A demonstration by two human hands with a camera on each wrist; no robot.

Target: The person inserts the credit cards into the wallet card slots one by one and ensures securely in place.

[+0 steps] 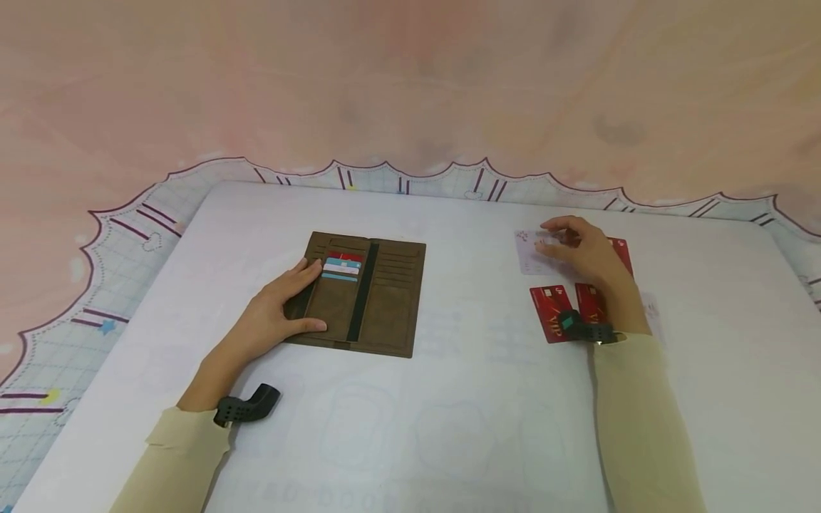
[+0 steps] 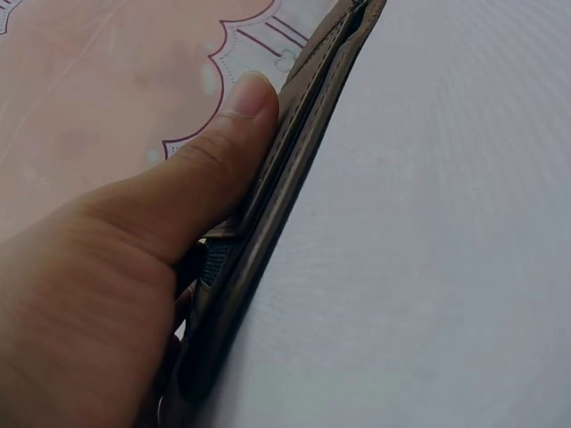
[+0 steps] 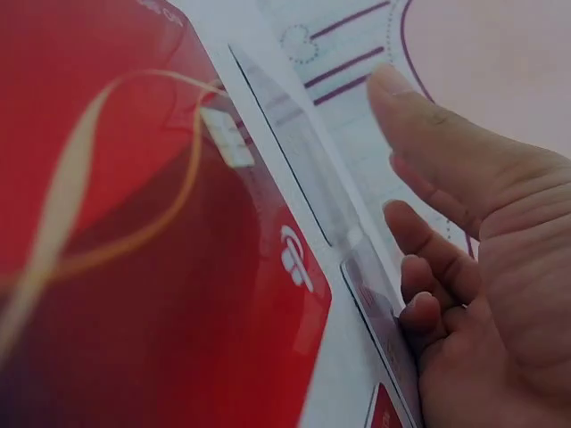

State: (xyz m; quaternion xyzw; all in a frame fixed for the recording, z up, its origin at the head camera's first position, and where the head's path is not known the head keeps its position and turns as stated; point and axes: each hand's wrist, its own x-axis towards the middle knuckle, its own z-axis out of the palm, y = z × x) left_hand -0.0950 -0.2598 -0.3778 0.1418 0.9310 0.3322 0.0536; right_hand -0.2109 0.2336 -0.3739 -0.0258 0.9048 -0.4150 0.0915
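Note:
A brown bifold wallet [image 1: 391,317] lies spread open left of centre, a dark band down its middle. Several cards [image 1: 342,267], red, blue and white, peek out of slots in its left half. My left hand [image 1: 272,313] rests on that half, thumb [image 2: 252,98] extended over the lower edge. Over at the right, my right hand [image 1: 580,249] is above a pale translucent card [image 1: 531,260], fingers loosely bent and thumb apart, with nothing between them. In the right wrist view a red card [image 3: 178,223] fills the left side, beside the fingers.
Two red VIP cards [image 1: 549,313] lie nearer me, one partly under my right wrist. Another red card [image 1: 621,253] shows behind the right hand, and a pale card [image 1: 651,310] beside the forearm. The white table [image 1: 423,413] has a scalloped patterned cloth border [image 1: 442,185] behind it.

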